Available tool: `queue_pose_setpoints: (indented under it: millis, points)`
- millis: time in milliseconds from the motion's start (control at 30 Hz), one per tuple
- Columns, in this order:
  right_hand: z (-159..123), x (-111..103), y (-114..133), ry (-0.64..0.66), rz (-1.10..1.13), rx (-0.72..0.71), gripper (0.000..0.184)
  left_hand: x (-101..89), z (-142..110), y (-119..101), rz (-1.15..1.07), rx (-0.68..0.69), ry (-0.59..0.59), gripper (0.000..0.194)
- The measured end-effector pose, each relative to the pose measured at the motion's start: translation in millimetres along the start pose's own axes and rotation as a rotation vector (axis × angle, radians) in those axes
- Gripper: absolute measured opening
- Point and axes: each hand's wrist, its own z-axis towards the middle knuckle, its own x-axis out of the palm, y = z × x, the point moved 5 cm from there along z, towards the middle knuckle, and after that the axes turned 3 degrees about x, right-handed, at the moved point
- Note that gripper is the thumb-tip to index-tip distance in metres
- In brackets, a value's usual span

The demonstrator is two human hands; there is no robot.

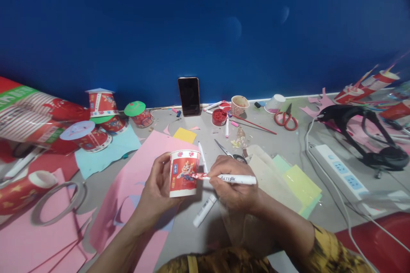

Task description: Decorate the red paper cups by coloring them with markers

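Note:
My left hand (156,183) is wrapped round the side of a red and white paper cup (179,168) with a printed cartoon figure. The cup stands upright in the grip, above the table. In my right hand (235,190) is a white acrylic marker (238,178), pinched like a pen. Its red tip end meets the cup's printed front or is very close to it. Below the hands lies a white marker cap or second marker (205,211). Scissors with dark handles (226,149) lie just beyond my right hand, partly hidden by it.
A phone (188,96) leans on the blue wall. Decorated cups (102,102) and coloured paper (109,153) fill the left, with a tape roll (36,215). To the right are red-handled scissors (286,119), a power strip (341,170), cables and a black headset (390,158).

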Motion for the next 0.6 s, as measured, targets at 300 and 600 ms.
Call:
queue_pose_setpoints:
  millis: [300, 600]
  points:
    - [2.1, 0.7, 3.9, 0.038, 0.020, -0.021, 0.015, 1.5, 0.3, -1.1, 0.001, 0.021, 0.021, 0.097]
    - [2.1, 1.1, 4.1, 0.114, 0.040, 0.016, 0.014, 3.3, -2.2, -2.9, -0.002, 0.010, 0.008, 0.097]
